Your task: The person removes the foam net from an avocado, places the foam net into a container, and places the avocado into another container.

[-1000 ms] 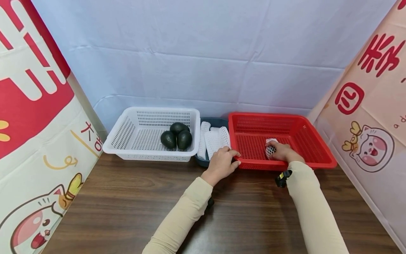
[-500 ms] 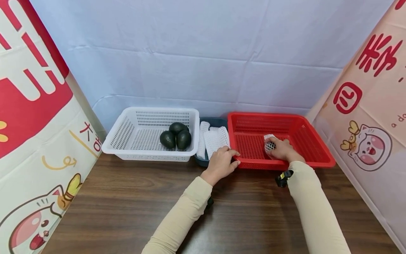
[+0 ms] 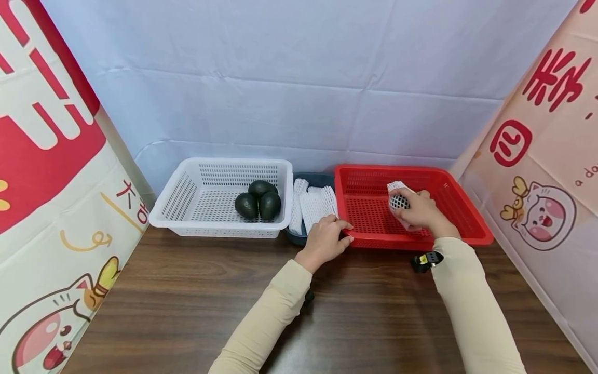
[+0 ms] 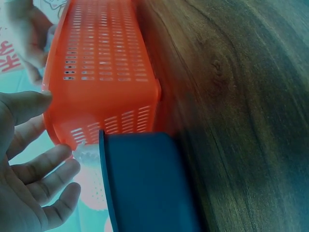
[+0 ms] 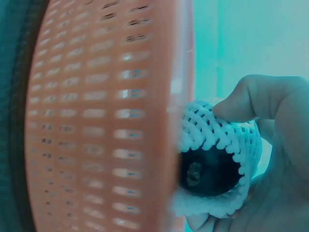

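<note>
In the head view my right hand (image 3: 420, 210) grips an avocado in a white foam net sleeve (image 3: 398, 201), over the middle of the red basket (image 3: 392, 241). The avocado's dark end (image 5: 212, 169) shows through the sleeve's opening in the right wrist view, with my thumb pressed on the netting. My left hand (image 3: 325, 241) holds the red basket's front left corner, thumb and finger at the rim. Just behind that hand, several flat foam net sleeves (image 3: 312, 205) lie in a dark blue-grey bin (image 3: 322, 179). Part of the bin is hidden by the left hand.
At the left stands a white basket (image 3: 224, 228) with dark green avocados (image 3: 270, 206) grouped at its right side. All the containers sit in a row at the back of a brown wooden table (image 3: 364, 311), against a pale cloth backdrop (image 3: 280, 78).
My right hand has lifted the sleeved avocado slightly and turned it, so more netting shows and the wrist has shifted right. The left hand stays on the basket corner.
</note>
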Demonstrator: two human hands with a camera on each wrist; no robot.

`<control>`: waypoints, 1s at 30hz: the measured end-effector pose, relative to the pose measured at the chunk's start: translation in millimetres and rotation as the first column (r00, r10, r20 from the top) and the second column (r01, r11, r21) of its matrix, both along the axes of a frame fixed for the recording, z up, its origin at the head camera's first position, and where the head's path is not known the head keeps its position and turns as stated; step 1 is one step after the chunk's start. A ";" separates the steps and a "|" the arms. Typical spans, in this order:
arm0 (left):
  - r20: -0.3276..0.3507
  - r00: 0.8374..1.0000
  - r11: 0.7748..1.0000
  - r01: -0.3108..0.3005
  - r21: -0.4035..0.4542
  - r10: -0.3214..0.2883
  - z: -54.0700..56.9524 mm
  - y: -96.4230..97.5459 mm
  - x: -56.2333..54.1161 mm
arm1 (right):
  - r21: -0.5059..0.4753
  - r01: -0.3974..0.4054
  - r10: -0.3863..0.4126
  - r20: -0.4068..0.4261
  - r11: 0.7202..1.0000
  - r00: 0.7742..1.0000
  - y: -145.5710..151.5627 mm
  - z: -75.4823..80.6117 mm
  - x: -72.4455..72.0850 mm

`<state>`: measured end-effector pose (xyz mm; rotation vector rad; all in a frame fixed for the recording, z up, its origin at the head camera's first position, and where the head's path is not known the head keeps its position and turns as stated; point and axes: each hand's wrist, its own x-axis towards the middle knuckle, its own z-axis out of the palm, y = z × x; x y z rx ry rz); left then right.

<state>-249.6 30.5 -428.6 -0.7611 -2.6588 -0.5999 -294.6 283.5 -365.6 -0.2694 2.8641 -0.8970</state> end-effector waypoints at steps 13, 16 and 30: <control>0.014 1.000 1.000 0.001 0.017 -0.002 -2.4 -1.3 0.4 | -0.020 -0.011 0.011 0.019 1.000 1.000 -3.5 5.2 6.2; 0.009 1.000 1.000 0.007 0.021 -0.007 -2.6 -2.7 0.8 | -0.019 -0.012 0.013 0.015 1.000 1.000 -4.1 4.4 6.3; -0.024 0.999 0.996 0.024 0.090 -0.022 2.9 -22.7 6.6 | -0.020 -0.077 0.076 -0.069 0.997 0.995 -14.0 4.6 21.5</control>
